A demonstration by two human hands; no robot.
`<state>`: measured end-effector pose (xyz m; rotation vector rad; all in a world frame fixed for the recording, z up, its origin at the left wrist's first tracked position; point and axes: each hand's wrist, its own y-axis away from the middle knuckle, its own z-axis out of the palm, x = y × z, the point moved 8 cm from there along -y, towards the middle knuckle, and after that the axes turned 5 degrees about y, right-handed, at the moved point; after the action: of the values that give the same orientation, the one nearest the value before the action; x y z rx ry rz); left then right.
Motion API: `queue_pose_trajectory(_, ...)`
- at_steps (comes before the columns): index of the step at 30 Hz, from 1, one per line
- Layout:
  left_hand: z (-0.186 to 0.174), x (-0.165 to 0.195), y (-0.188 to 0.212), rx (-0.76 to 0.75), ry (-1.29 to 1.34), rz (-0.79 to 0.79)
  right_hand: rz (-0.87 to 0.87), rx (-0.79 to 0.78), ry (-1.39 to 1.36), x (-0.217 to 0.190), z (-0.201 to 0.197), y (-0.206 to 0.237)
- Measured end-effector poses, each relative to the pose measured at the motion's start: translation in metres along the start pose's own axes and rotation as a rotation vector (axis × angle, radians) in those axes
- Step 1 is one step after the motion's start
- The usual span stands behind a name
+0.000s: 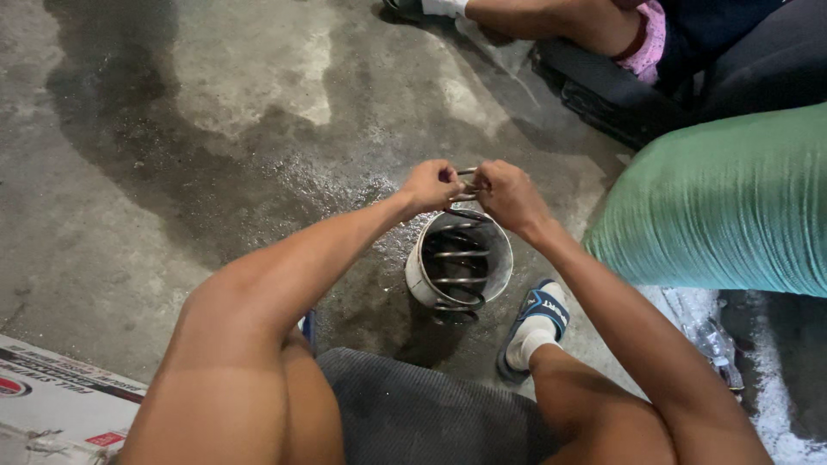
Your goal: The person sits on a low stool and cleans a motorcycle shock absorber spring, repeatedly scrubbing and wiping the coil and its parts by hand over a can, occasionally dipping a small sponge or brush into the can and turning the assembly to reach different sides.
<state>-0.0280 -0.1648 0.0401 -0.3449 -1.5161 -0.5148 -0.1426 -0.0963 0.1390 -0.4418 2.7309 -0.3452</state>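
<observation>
Your left hand (pixel 431 185) and right hand (pixel 506 194) are both closed on the top coil of a spring (pixel 459 258), knuckles nearly touching. The spring stands upright inside a short white pipe (pixel 419 275) on the wet concrete floor (pixel 172 172), between your knees. Your right foot in a blue slipper (pixel 536 323) sits just beside the pipe. A green sack (pixel 732 202) lies to your right, a cardboard box (pixel 52 396) at the lower left.
</observation>
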Motion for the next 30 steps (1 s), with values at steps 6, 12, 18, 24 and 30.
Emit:
queue_pose_trajectory(6, -0.002, -0.003, 0.011, 0.028, -0.093, -0.046, 0.106, -0.081, 0.002, 0.044, 0.022, 0.003)
queue_pose_trajectory(12, 0.000, -0.023, 0.010, 0.142, -0.027, -0.138, 0.453, -0.446, -0.539, 0.080, 0.071, 0.013)
queue_pose_trajectory(18, 0.010, -0.012, 0.001, 0.155, -0.176, 0.012, 0.546, -0.444, -0.596, 0.069, 0.065, 0.018)
queue_pose_trajectory(24, 0.016, -0.011, 0.004, 0.079, -0.164, -0.035, 0.694, -0.396, -0.776, 0.074, 0.074, 0.016)
queue_pose_trajectory(30, 0.010, -0.020, 0.001, 0.067, -0.126, -0.212, 0.576, -0.558, -0.851, 0.076, 0.081, 0.008)
